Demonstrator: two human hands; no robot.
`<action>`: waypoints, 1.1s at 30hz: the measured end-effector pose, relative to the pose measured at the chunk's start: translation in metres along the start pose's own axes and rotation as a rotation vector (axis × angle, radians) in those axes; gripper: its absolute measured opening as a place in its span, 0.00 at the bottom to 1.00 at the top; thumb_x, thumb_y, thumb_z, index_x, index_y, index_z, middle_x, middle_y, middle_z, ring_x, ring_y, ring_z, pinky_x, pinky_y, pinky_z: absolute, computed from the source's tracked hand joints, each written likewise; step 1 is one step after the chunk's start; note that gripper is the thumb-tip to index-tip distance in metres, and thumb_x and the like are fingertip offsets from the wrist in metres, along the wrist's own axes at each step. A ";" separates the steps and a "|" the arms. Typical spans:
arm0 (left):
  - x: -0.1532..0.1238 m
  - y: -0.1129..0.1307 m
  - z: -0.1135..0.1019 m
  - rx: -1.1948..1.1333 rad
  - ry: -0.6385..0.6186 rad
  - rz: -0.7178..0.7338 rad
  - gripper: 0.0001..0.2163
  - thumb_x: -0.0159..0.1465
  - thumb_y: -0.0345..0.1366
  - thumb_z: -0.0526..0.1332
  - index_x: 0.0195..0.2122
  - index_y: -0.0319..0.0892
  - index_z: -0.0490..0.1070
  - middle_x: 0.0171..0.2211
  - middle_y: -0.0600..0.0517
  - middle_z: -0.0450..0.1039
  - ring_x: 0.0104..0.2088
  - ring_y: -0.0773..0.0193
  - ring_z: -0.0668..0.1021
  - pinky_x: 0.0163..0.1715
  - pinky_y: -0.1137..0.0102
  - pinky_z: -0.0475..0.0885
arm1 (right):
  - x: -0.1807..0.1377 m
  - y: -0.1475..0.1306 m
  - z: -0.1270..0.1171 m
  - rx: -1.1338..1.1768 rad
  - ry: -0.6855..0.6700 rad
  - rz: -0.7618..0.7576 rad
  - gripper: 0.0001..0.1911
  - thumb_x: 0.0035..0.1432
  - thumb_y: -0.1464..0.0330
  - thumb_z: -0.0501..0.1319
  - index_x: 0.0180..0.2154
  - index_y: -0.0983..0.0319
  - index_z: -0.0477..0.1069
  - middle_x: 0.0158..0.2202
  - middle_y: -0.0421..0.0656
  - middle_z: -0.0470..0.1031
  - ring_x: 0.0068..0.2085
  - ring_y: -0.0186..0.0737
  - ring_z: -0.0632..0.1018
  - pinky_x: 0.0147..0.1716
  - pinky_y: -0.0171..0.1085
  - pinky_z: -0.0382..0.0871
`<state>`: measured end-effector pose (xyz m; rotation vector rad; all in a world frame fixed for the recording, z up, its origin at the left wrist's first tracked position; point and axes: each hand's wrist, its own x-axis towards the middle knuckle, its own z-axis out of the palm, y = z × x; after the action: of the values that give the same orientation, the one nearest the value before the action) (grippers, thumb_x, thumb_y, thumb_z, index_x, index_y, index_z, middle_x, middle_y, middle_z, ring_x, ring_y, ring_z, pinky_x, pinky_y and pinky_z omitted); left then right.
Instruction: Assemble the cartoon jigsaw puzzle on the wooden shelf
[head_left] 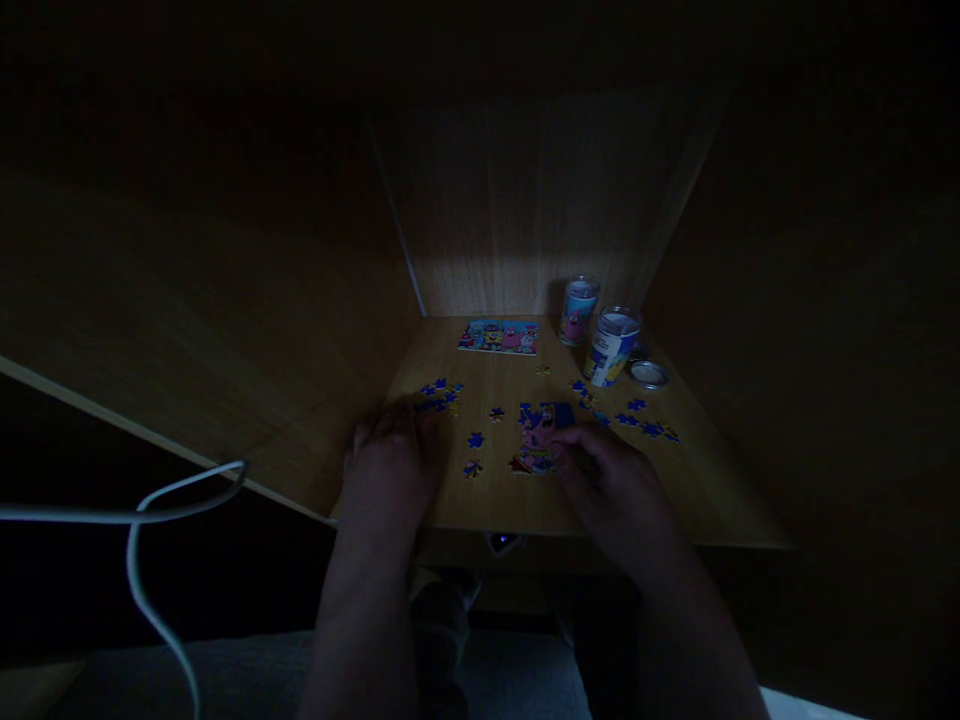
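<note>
The scene is dim. A partly joined cartoon jigsaw (541,432) lies on a small wooden desk (487,500). My right hand (611,475) rests at its right edge, fingers curled against the pieces; whether it pinches one is hidden. My left hand (390,455) lies palm down on the desk, fingers reaching toward a cluster of loose blue pieces (441,393). More loose pieces (474,440) lie between the hands, and others (645,425) are scattered to the right.
A finished puzzle picture (500,337) lies at the back. Two printed canisters (579,311) (611,346) stand back right, with a round lid (648,374) beside them. Wooden panels wall the desk on three sides. A white cable (142,530) hangs at left.
</note>
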<state>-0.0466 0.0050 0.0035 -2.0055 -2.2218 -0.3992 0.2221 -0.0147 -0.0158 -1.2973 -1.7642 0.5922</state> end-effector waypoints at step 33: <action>-0.009 -0.020 -0.018 -0.037 -0.102 0.132 0.19 0.74 0.28 0.55 0.61 0.38 0.80 0.65 0.38 0.79 0.65 0.44 0.80 0.66 0.51 0.76 | 0.000 -0.003 -0.001 0.002 0.001 -0.002 0.07 0.74 0.66 0.61 0.48 0.53 0.79 0.51 0.43 0.86 0.52 0.46 0.85 0.54 0.46 0.77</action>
<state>-0.0670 -0.0099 0.0158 -2.2235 -2.1375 -0.3320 0.2211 -0.0158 -0.0127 -1.2946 -1.7635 0.5921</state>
